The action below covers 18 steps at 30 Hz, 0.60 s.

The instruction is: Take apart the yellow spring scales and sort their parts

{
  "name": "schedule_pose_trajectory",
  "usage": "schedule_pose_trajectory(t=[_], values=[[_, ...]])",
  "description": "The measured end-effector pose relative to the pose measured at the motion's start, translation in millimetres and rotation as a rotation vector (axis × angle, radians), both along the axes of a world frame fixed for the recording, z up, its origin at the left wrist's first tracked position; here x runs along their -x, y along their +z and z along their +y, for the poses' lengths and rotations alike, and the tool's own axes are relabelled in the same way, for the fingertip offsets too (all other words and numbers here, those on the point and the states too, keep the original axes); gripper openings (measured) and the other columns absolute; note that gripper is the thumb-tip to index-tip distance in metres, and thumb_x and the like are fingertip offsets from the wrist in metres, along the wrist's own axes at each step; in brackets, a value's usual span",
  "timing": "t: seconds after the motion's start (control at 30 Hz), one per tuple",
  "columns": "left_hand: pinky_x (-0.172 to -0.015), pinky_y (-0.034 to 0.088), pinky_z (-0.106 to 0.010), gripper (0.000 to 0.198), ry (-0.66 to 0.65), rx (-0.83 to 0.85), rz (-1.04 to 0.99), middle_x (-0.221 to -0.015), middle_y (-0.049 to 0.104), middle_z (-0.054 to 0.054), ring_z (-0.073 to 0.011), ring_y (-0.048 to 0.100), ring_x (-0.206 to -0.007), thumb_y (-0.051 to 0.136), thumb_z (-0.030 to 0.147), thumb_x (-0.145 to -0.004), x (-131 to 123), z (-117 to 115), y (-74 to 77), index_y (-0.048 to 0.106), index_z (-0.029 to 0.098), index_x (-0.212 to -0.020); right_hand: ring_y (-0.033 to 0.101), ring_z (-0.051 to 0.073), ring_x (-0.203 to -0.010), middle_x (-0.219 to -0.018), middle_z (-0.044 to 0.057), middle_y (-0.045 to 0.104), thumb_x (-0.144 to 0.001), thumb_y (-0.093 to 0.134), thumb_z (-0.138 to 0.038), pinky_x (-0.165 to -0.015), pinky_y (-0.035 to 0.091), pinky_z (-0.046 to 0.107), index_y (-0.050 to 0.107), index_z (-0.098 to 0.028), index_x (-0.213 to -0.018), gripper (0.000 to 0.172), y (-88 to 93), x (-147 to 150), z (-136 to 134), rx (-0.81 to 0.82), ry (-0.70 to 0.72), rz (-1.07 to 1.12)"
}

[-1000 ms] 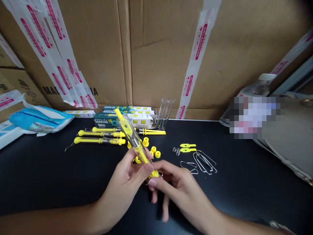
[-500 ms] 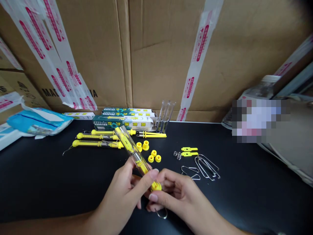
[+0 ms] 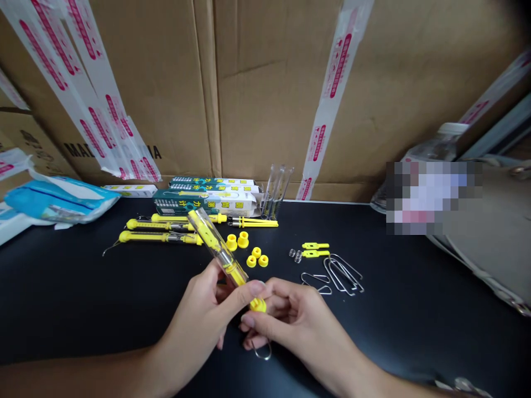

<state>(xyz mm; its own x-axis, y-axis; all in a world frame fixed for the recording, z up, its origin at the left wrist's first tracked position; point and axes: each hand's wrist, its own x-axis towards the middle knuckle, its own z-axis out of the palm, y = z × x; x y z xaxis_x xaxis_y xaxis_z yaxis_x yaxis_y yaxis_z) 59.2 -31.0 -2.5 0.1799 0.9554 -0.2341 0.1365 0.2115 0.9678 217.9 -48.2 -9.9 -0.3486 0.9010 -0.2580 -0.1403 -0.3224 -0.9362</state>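
Over a black benchtop (image 3: 62,298), a clear tube (image 3: 218,246), likely light and slippery, is being held up, clasped round its barrel by the closed left hand (image 3: 194,315), its yellow end cap (image 3: 258,305) being pinched by the right hand (image 3: 294,318), with spare yellow caps (image 3: 243,239) lying just beyond.

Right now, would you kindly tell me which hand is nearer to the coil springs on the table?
The right hand: it sits just in front of the coil springs, not touching them. The left hand is farther off, to their left.
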Motion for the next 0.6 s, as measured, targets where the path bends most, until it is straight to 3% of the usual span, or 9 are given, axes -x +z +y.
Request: schedule_pose_trajectory(t=[0.37, 0.5, 0.6], values=[[-0.033, 0.03, -0.013, 0.038, 0.003, -0.067, -0.047, -0.057, 0.054, 0.007, -0.0029, 0.039, -0.035, 0.069, 0.053, -0.078, -2.6, -0.3, 6.4, 0.052, 0.018, -0.078, 0.072, 0.014, -0.056, -0.068, -0.001, 0.073, -0.074, 0.082, -0.044, -0.057, 0.055, 0.022, 0.057, -0.018, -0.076, 0.036, -2.0, 5.4, -3.0, -0.06, -0.031, -0.064], [-0.03, 0.029, -0.014, 0.044, 0.08, -0.075, -0.035, -0.057, 0.052, 0.009, -0.0029, 0.039, -0.031, 0.073, 0.055, -0.073, -1.4, 2.6, 4.2, 0.048, 0.019, -0.076, 0.069, 0.013, -0.053, -0.063, -0.001, 0.073, -0.066, 0.089, -0.04, -0.055, 0.053, 0.021, 0.049, -0.02, -0.073, 0.046, -1.6, 5.3, -1.4, -0.008, -0.057, -0.007], [-0.031, 0.036, -0.014, 0.045, 0.059, -0.103, -0.089, -0.061, 0.055, 0.008, -0.0056, 0.047, -0.037, 0.074, 0.056, -0.075, 0.5, -0.7, 1.7, 0.047, 0.02, -0.082, 0.066, 0.012, -0.053, -0.063, -0.001, 0.071, -0.065, 0.09, -0.039, -0.055, 0.051, 0.021, 0.05, -0.019, -0.074, 0.045, 0.3, 2.9, 2.2, -0.031, -0.013, 0.03]])
